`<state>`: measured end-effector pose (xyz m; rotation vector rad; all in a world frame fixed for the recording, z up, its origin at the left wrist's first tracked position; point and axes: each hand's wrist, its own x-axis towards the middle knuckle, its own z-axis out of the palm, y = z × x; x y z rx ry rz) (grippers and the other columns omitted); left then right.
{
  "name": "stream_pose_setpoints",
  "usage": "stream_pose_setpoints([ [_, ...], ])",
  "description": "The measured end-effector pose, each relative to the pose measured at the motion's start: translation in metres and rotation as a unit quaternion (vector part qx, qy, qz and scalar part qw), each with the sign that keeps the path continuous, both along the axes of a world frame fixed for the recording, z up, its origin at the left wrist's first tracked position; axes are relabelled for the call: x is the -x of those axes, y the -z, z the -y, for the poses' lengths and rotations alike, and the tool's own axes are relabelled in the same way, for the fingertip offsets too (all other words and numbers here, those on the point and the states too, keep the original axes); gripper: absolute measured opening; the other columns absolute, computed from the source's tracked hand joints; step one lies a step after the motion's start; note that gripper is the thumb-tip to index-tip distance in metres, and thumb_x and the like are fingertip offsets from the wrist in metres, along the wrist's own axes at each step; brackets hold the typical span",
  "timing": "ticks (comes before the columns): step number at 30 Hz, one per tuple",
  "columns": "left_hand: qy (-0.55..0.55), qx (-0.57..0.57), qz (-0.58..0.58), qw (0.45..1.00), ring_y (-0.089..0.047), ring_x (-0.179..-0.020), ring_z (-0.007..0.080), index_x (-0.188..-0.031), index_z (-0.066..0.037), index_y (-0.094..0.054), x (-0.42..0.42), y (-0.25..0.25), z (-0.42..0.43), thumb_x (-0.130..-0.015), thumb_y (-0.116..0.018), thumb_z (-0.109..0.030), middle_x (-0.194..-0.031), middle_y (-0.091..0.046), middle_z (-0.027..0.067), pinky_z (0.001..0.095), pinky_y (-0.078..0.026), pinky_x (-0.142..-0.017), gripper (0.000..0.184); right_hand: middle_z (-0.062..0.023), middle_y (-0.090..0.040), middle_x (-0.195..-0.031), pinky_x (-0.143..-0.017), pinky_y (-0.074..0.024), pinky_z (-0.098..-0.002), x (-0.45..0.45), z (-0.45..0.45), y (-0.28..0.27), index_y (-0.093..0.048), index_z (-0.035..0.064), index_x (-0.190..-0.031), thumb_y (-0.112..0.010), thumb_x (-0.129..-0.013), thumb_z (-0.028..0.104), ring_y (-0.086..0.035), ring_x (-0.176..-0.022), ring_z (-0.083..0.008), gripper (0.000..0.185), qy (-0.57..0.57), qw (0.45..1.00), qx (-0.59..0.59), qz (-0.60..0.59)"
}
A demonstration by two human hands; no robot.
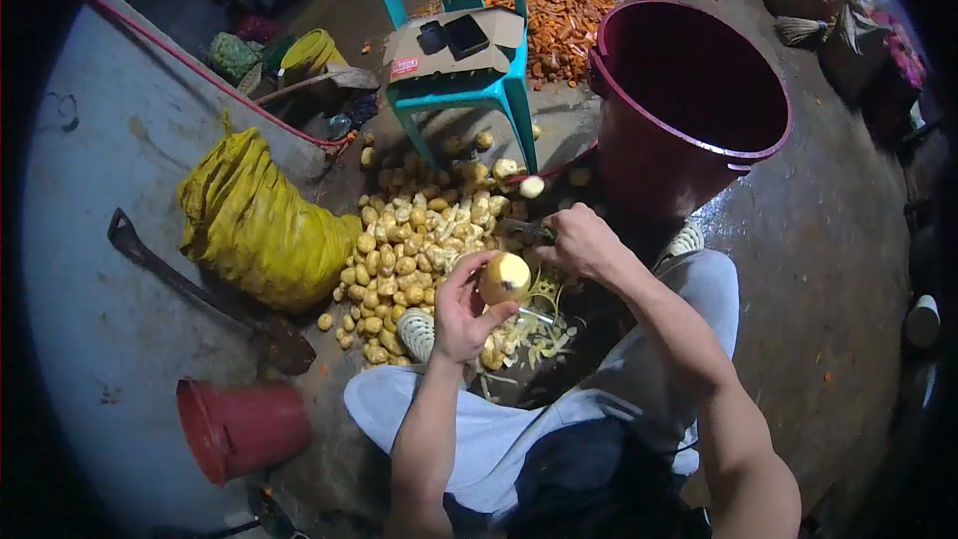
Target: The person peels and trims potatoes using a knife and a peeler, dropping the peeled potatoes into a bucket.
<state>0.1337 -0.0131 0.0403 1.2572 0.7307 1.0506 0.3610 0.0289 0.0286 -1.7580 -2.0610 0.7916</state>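
Observation:
My left hand [465, 311] is wrapped round a partly peeled potato [505, 278], its pale cut face upward with a dark spot on it. A thin white stick [536, 315] shows by the left thumb; whether the hand holds it I cannot tell. Just beyond the potato, my right hand [585, 240] is closed on a dark peeler [526, 231], apart from the potato. Below both hands lie pale peelings [534, 344]. A heap of potatoes [409, 260] spreads over the floor to the left. One pale peeled potato [532, 187] shows beyond the peeler.
A large maroon bin [649, 140] stands ahead on the right. A teal chair [454, 95] bears cardboard [429, 65] and phones; behind it are orange carrot pieces [569, 20]. At left are a yellow sack [264, 225], a shovel [200, 284] and a red bucket [254, 429].

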Motion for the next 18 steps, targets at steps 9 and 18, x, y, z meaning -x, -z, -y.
stream_pose_setpoints([
  [9,-0.069,0.074,0.18,0.978,-0.054,-0.116,0.0214,-0.138,0.003,-0.039,0.003,-0.008,-0.009,-0.073,-0.085,-0.029,-0.126,-0.053,0.0096,0.0354,-0.045,-0.1,0.086,-0.0252,-0.066,-0.09,-0.08,-0.0539,-0.0483,-0.002,-0.008,0.012,-0.068,0.0014,-0.095,-0.069,-0.082,0.032,-0.065,-0.088,-0.0411,0.033,0.014,0.999,0.041,0.029],
  [18,-0.037,0.156,0.248,0.955,-0.05,-0.124,0.0293,-0.141,0.002,-0.036,0.018,-0.002,-0.007,-0.078,-0.08,-0.022,-0.13,-0.052,0.0143,0.0447,-0.042,-0.106,0.081,-0.024,-0.065,-0.093,-0.081,-0.0507,-0.048,0.003,-0.014,0.064,-0.059,-0.0043,-0.1,-0.064,-0.089,0.028,-0.064,-0.095,-0.0357,0.035,-0.033,0.995,-0.059,-0.069],
])
